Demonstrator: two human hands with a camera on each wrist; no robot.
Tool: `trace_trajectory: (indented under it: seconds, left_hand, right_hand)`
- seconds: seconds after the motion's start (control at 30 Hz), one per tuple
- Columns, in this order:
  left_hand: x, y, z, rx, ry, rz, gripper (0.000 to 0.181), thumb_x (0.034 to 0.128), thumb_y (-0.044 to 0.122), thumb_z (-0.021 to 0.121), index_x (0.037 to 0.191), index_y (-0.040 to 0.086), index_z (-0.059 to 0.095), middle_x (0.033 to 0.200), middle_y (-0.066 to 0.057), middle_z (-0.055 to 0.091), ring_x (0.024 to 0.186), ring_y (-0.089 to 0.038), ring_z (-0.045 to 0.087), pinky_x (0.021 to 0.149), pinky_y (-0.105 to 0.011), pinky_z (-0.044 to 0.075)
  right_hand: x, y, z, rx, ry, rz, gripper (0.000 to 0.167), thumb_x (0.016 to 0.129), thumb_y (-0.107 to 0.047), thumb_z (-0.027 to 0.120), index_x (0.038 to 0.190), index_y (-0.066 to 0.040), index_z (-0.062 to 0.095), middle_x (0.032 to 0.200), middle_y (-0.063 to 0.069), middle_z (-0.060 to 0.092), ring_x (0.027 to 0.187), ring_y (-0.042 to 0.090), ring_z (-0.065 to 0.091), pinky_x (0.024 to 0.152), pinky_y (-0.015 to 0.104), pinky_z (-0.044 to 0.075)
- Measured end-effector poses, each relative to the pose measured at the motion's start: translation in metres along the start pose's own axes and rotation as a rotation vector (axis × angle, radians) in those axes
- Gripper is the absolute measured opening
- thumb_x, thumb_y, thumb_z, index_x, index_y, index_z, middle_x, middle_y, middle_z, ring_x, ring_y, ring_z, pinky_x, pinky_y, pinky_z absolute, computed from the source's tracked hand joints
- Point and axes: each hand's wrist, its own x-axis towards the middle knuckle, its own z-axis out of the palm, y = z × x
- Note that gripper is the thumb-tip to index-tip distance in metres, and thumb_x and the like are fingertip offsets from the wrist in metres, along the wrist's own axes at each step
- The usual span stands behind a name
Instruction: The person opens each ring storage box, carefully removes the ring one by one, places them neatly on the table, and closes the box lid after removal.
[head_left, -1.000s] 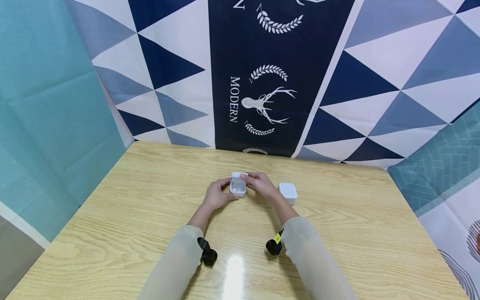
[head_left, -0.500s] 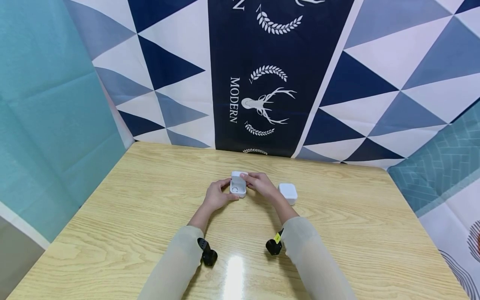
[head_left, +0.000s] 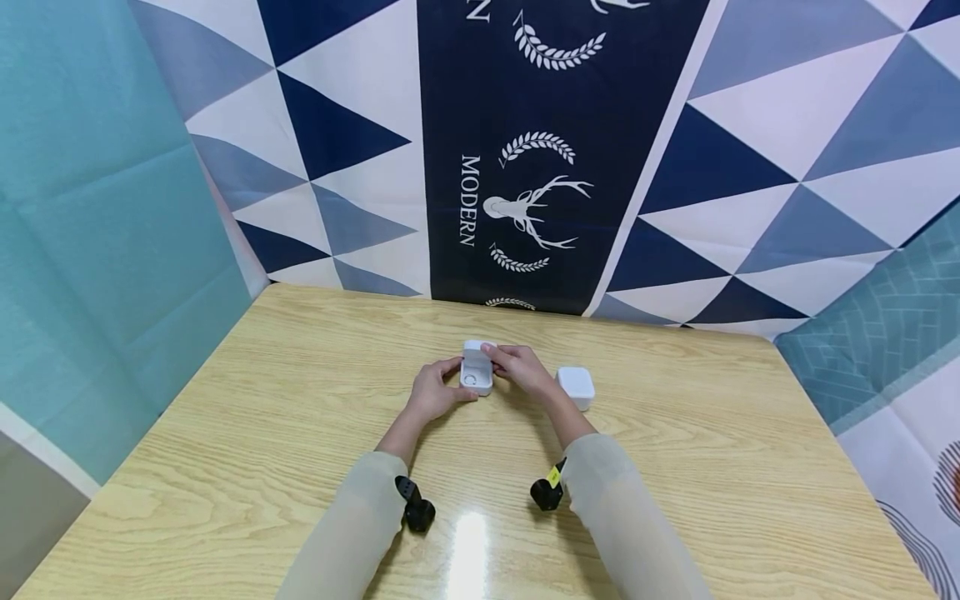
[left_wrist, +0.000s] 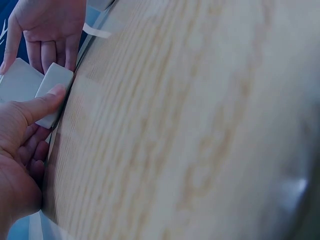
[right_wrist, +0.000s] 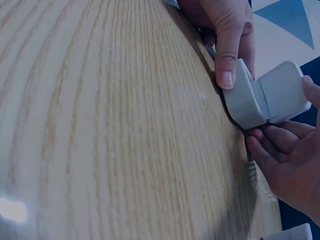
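A small white hinged ring box sits on the table between both hands, its lid raised. Inside, the head view shows a small ring. My left hand grips the base from the left; in the left wrist view its thumb lies along the front wall. From the other side, my right hand pinches the lid's edge with its thumb, the other fingers low beside the box. The right wrist view shows the base and lid spread apart at the hinge.
A second white box, closed, stands just right of the right hand. The wooden table ends at a patterned cloth backdrop behind the hands. A black camera is strapped at each wrist.
The lid has tipped slightly farther back, my right thumb moving with it. My left hand has stayed on the base, and the second box has not moved.
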Motion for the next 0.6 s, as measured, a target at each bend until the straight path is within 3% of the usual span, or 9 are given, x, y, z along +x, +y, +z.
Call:
trace_trajectory:
  seconds: [0.6]
  left_hand:
    - [-0.0006,0.0007,-0.0003,-0.028,-0.004,0.004,0.069,0.0722,0.019,0.081,0.133,0.007,0.052,0.136,-0.009,0.054,0.131,-0.026,0.044,0.111,-0.040,0.034]
  right_hand:
    - [-0.0011,0.0030,0.0033,0.002,0.023,-0.046,0.059,0.095,-0.044,0.048,0.128,0.005,0.053,0.126,0.020,0.058,0.115,0.028,0.058,0.098,0.036,0.049]
